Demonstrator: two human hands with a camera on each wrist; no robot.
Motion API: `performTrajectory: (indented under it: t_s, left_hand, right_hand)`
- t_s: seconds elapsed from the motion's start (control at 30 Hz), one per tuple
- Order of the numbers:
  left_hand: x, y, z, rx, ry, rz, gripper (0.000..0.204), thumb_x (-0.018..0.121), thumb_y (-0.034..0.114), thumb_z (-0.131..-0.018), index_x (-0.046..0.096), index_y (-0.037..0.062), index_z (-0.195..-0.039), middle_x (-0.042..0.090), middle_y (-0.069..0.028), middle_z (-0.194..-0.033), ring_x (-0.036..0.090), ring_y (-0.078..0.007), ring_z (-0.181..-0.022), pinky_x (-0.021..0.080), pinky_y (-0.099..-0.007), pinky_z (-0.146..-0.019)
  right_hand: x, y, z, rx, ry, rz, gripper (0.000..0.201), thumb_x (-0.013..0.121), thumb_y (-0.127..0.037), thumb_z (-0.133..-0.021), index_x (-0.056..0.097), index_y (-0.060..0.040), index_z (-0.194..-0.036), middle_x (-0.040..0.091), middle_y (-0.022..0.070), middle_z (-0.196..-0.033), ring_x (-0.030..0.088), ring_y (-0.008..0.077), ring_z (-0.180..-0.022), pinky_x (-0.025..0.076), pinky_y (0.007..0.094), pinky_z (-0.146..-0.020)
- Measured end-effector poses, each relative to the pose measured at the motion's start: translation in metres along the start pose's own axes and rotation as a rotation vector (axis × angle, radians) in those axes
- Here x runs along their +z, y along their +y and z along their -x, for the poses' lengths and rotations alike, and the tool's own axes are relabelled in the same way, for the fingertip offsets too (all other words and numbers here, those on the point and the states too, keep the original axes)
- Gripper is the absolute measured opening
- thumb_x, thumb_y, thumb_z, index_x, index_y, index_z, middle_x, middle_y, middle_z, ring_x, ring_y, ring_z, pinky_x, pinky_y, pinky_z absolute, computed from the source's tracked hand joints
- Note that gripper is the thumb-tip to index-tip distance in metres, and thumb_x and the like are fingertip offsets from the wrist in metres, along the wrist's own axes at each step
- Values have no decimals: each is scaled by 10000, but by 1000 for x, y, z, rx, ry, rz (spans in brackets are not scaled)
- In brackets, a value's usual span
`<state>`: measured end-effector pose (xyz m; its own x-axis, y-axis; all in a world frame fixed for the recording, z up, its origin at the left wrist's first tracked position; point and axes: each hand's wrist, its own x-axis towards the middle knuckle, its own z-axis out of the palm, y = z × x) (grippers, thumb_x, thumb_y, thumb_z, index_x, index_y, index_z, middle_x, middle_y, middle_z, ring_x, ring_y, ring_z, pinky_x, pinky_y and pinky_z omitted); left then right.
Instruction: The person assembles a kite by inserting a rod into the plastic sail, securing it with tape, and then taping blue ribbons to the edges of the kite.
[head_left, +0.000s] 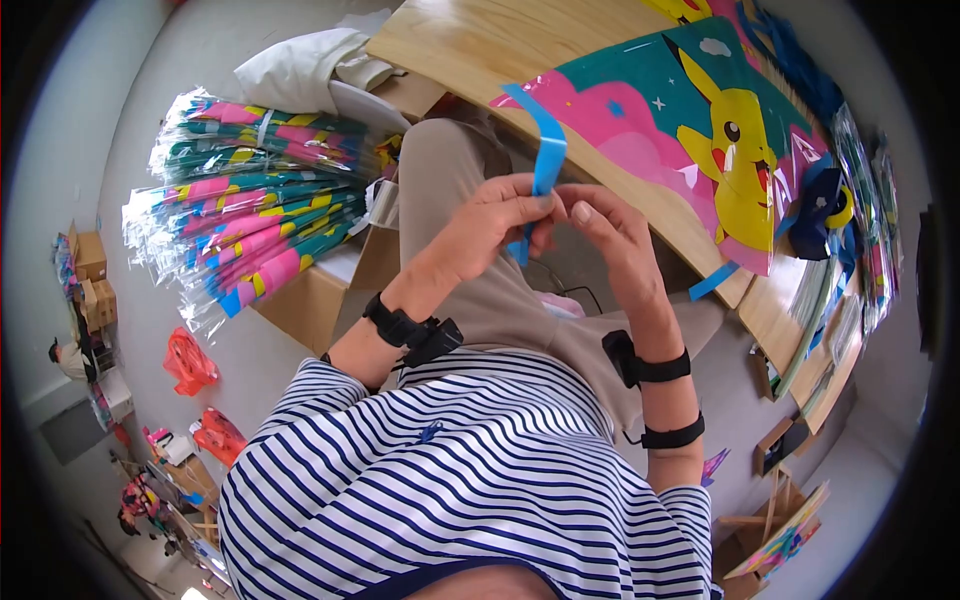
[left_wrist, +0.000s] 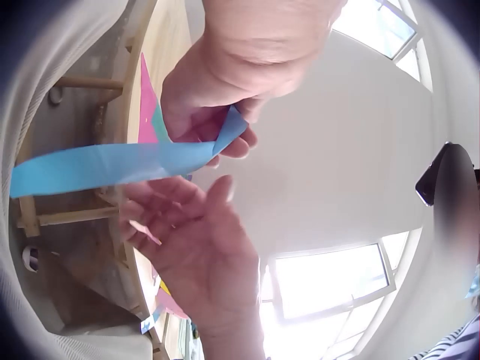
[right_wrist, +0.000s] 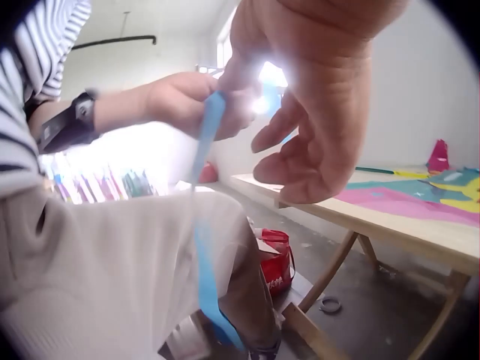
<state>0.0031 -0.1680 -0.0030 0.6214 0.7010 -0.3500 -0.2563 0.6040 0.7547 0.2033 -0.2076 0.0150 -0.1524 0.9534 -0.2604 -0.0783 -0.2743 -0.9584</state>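
A blue ribbon [head_left: 548, 160] is pinched between the thumb and fingers of the left hand [head_left: 480, 225]; one end stands up above the fingers and a short piece shows below. In the left wrist view the ribbon [left_wrist: 90, 166] stretches sideways from the left hand [left_wrist: 259, 67], folded over at the fingers. Close beside it is the right hand [head_left: 620, 245], fingers loosely bent. The left wrist view shows the right hand [left_wrist: 206, 262] with its palm turned up and nothing gripped. Glare hides part of the fingertips in the right wrist view.
A wooden table [head_left: 450, 40] holds a printed Pikachu sheet [head_left: 640, 120], with blue ribbons at its right. Bundles of plastic-wrapped printed items [head_left: 270, 215] fan out of a cardboard box [head_left: 310, 310] at the left. A red bag [right_wrist: 276, 259] stands below the table.
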Motion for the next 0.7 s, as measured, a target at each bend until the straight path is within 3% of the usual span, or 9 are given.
performTrajectory:
  t_s: [0.07,0.2,0.23,0.3,0.33,0.43,0.57,0.67,0.7]
  left_hand:
    - [4,-4,1,-51,-47,-64,248,608,259,-1004,665,20,-1038,636,-36,-792,625,-148,-744,520,-311,-748]
    - [-1,-11,-1,-70,-147,-197,245,618,256,-992,661,28,-1073,663,-44,-856,624,-127,-827,487,-286,-801]
    - [-3,-10,-1,-60,-169,-242,244,620,251,-990,658,28,-1083,671,-47,-879,624,-121,-853,479,-281,-818]
    - [-7,-10,-3,39,7,-273,242,624,245,-987,656,28,-1089,680,-43,-927,620,-109,-890,466,-274,-855]
    - [-9,-9,-5,88,94,-287,241,626,241,-985,655,28,-1092,685,-41,-950,618,-103,-909,460,-270,-874]
    - [-12,0,-14,191,90,-209,204,634,208,-981,657,30,-1076,687,-35,-985,615,-88,-919,478,-262,-840]
    - [-23,-6,-32,191,164,-203,145,638,164,-980,643,34,-1044,690,-48,-946,622,-92,-873,496,-246,-772]
    - [-30,0,-42,196,204,-130,116,641,149,-980,637,36,-1008,679,-48,-896,625,-100,-820,501,-244,-733]
    - [-34,5,-45,191,219,-124,113,641,150,-980,636,38,-996,674,-46,-878,624,-103,-803,502,-248,-730]
  right_hand:
    - [7,-14,-3,65,-61,-67,382,623,-291,-961,652,10,-1195,675,46,-941,616,138,-890,473,311,-869]
    - [16,-5,-17,9,106,-218,216,685,-201,-935,718,-2,-1010,689,45,-873,609,110,-815,481,284,-809]
    - [17,1,-19,-26,115,-173,197,691,-181,-926,723,4,-984,683,32,-848,602,100,-771,481,275,-745]
    - [18,14,-23,-98,138,-81,161,702,-141,-909,734,16,-932,672,7,-796,587,79,-683,482,255,-615]
    - [19,20,-24,-53,140,-45,157,704,-135,-906,740,15,-934,671,0,-789,575,73,-683,477,256,-617]
    - [22,34,-28,105,135,76,149,716,-129,-881,767,3,-927,659,-2,-728,522,53,-674,454,257,-621]
    - [35,56,-42,73,120,182,185,726,-164,-855,756,13,-897,621,35,-648,514,63,-642,446,287,-615]
    - [40,52,-51,139,118,192,217,732,-189,-853,737,27,-866,629,48,-678,541,127,-626,446,317,-613]
    - [41,53,-54,72,127,281,217,733,-193,-849,731,24,-857,631,61,-697,558,161,-647,451,333,-625]
